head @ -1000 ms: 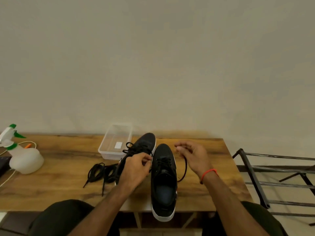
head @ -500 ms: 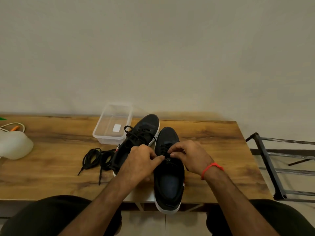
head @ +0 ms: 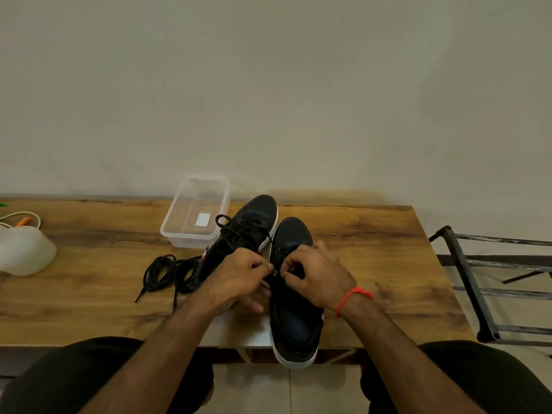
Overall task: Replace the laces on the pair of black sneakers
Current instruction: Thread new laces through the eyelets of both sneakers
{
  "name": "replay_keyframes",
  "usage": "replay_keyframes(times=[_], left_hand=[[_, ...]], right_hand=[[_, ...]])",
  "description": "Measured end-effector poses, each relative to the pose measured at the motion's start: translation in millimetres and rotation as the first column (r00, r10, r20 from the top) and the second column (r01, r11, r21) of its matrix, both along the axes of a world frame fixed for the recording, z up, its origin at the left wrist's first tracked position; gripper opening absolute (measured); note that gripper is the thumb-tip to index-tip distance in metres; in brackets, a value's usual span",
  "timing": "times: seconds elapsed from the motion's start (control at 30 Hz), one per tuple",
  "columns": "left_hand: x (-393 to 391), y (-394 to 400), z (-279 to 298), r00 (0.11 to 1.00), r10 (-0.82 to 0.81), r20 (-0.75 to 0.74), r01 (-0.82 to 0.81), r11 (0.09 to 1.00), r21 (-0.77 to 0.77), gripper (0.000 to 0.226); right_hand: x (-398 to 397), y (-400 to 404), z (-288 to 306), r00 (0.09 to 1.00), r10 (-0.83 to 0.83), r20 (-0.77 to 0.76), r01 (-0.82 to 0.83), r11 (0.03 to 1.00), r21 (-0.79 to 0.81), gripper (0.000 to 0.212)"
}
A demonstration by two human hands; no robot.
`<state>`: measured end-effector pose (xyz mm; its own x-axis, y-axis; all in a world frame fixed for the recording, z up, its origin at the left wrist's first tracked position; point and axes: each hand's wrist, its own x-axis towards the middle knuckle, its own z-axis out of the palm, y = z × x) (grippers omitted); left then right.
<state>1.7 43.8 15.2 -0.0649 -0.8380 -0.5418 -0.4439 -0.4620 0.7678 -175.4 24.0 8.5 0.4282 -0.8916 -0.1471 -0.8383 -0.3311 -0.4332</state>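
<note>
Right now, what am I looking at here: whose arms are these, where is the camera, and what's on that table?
No machine here: a person wears a camera on the head, looking down at their own arms. The left hand and right hand pinch at the lace of the nearer sneaker, whose heel overhangs the wooden table. The other sneaker sits beside it, laced. Also there: a loose bundle of black laces, a clear plastic box and a white bottle.
</note>
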Motion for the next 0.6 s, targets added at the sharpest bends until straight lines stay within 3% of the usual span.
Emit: replay_keyframes(times=[0.2,0.33,0.47,0.6], left_hand=[[-1,0,3,1.000,-0.026,0.017,0.026,0.999,-0.025,0.020],[2,1,4,1.000,-0.031,0.002,0.031,0.999,-0.017,0.017],[0,0,2,0.996,-0.018,0.088,0.022,0.999,-0.045,0.009],[5,-4,11,0.979,0.033,0.202,-0.009,0.993,-0.117,0.007]], right_hand=[[2,0,-2,1.000,-0.024,-0.006,0.024,1.000,0.010,0.015],[1,-1,-5,0.995,-0.072,0.073,0.069,0.997,0.043,0.011],[-3,-5,-8,0.991,-0.062,0.120,0.051,0.994,0.092,0.003],[-3,-7,-9,0.983,-0.068,0.168,0.051,0.993,0.106,0.015]])
